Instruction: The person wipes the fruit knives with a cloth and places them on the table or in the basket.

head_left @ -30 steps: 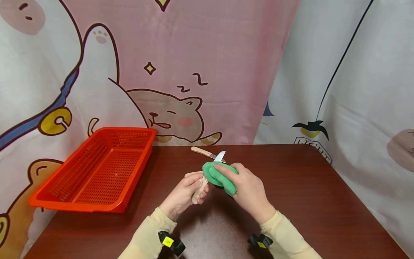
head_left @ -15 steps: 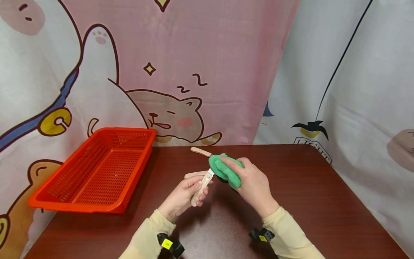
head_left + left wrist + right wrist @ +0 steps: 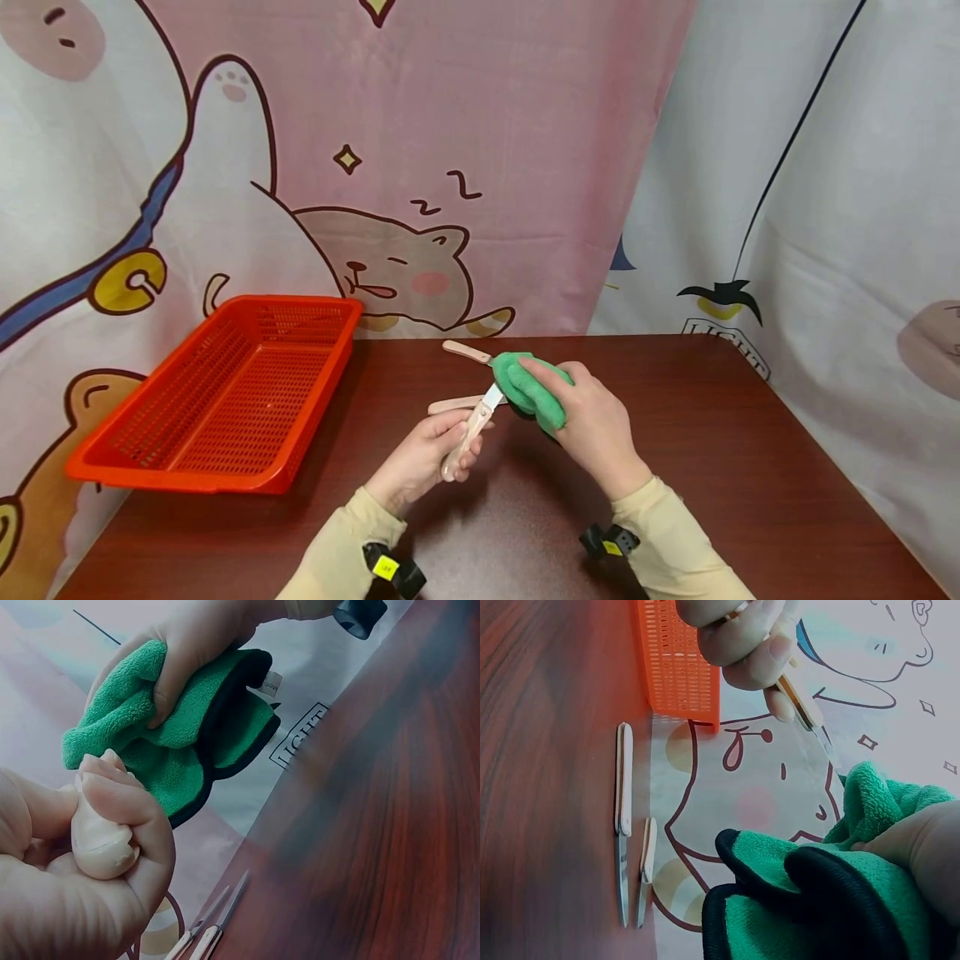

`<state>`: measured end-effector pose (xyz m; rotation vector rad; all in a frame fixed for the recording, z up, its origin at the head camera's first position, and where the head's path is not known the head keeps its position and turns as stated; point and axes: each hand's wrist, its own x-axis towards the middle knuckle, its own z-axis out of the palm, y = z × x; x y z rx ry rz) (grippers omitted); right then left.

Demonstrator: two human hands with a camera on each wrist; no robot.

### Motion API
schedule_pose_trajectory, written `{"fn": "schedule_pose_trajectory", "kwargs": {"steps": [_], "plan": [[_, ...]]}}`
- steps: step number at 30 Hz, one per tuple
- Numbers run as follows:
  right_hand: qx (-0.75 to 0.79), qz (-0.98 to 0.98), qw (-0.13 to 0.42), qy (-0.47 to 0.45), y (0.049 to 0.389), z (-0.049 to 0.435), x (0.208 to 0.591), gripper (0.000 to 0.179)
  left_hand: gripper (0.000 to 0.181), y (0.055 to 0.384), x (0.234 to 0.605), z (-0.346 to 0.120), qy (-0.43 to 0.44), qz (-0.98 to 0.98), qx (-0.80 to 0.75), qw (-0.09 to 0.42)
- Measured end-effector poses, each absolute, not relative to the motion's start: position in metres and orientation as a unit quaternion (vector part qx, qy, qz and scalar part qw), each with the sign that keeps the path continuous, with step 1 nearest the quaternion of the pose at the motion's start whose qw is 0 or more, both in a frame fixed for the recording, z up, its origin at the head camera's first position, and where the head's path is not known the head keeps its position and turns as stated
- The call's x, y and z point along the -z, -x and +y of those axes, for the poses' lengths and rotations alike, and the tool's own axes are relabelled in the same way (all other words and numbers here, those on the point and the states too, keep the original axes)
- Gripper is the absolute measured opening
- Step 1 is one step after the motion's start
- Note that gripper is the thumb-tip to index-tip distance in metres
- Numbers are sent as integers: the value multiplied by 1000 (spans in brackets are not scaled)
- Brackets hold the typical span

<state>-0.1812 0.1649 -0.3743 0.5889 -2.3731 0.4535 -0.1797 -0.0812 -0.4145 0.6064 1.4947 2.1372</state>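
Note:
In the head view my left hand grips a knife by its pale wooden handle, the blade pointing up and right. My right hand holds a folded green cloth with dark edging around the blade's outer part. Bare metal shows between handle and cloth; the tip is hidden. Two more knives with pale handles lie on the table: a rear knife, partly behind the cloth, and a nearer knife, partly behind the held one. Both blades show in the right wrist view.
An orange-red perforated plastic basket stands at the left of the dark brown table. Behind the table hangs a pink and white curtain with cartoon animals, close to the rear edge.
My right hand has slid the cloth up and right along the blade, away from the handle. The lower blade now shows, while the earlier visible tip is covered. My left hand has barely moved.

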Motion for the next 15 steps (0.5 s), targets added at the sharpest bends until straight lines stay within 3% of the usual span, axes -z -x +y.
{"fn": "schedule_pose_trajectory", "kwargs": {"steps": [15], "plan": [[-168, -916, 313, -185, 183, 176, 372, 88, 28, 179, 416, -81, -214, 535, -782, 236]]}}
